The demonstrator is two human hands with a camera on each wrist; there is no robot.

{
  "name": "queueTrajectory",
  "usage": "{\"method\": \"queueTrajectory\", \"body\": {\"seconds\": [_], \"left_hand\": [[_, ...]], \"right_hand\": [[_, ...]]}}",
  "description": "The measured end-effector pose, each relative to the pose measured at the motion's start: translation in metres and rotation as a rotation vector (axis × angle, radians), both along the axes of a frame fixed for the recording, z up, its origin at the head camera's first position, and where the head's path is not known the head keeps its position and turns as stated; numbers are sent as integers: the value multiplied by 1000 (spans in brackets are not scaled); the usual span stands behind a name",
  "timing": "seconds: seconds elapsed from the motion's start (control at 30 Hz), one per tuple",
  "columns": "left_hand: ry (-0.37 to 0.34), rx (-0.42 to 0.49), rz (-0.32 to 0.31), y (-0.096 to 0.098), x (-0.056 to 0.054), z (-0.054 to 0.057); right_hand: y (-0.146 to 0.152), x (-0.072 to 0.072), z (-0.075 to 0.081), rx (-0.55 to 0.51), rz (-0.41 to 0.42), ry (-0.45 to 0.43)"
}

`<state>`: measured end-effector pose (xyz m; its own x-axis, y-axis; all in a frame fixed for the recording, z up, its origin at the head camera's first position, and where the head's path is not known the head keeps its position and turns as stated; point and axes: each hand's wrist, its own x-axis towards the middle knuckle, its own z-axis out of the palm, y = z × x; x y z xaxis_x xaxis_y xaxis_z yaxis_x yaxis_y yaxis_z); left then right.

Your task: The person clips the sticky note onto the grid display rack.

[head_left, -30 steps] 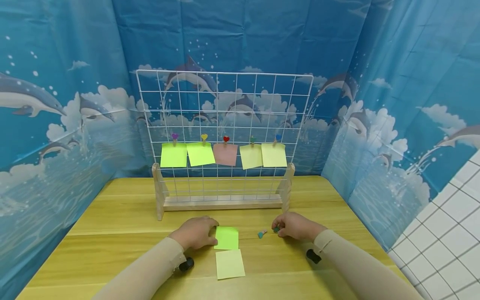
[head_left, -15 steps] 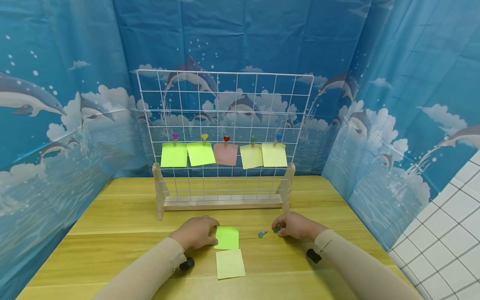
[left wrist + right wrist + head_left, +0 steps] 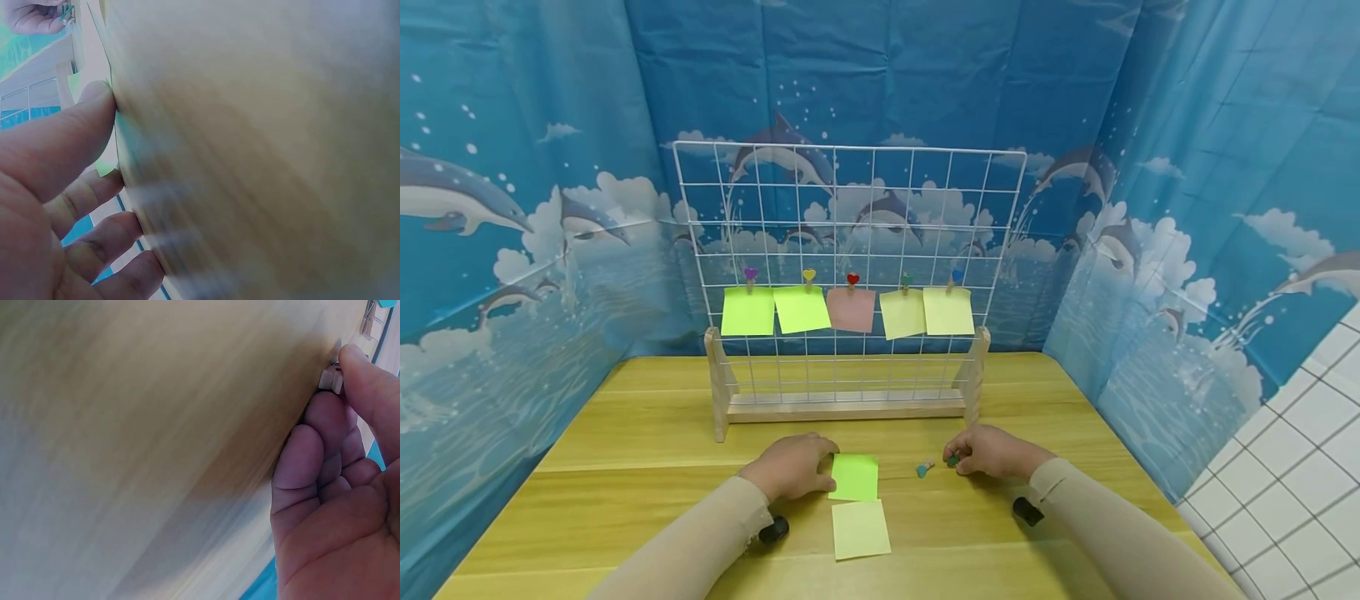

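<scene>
My left hand (image 3: 793,468) rests on the table, its thumb and fingertips touching the left edge of a bright green sticky note (image 3: 854,477). In the left wrist view its fingers (image 3: 106,240) are spread along the tabletop. Just below that note lies a pale yellow sticky note (image 3: 861,530). My right hand (image 3: 994,452) pinches a small wooden clothespin with a dark green top (image 3: 952,460) down at the table; its wooden end (image 3: 330,380) shows between thumb and curled fingers. A second clothespin with a teal heart (image 3: 922,470) lies left of that hand.
A white wire grid (image 3: 853,225) stands upright in a wooden base (image 3: 846,411) behind the hands. Several notes, among them a pink one (image 3: 851,310), hang on it from heart clothespins. Dolphin-print curtains (image 3: 940,75) enclose the table's back and sides.
</scene>
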<state>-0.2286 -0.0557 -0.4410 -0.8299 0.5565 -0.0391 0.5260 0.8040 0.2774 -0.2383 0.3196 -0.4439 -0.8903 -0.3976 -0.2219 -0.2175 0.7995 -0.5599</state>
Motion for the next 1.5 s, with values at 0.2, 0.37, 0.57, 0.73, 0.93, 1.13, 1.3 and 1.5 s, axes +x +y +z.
{"method": "queueTrajectory", "body": {"seconds": [0.2, 0.37, 0.57, 0.73, 0.93, 1.13, 1.3, 1.5], "left_hand": [[-3, 5, 3, 0, 0, -1], [1, 6, 1, 1, -2, -1], [8, -12, -10, 5, -5, -1], [35, -29, -6, 9, -8, -1], [34, -19, 13, 14, -9, 0], [6, 45, 6, 16, -9, 0], [-24, 104, -33, 18, -10, -3], [-54, 138, -46, 18, -8, -3]], "right_hand": [[-1, 2, 2, -1, 5, 6], [-1, 2, 3, -8, 7, 6], [-1, 2, 3, -7, 23, 10], [0, 2, 3, -20, 17, 9], [0, 2, 1, -23, 5, 7], [-1, 1, 0, -28, 7, 18], [-2, 2, 1, -29, 2, 16], [-3, 3, 1, -24, -5, 18]]}}
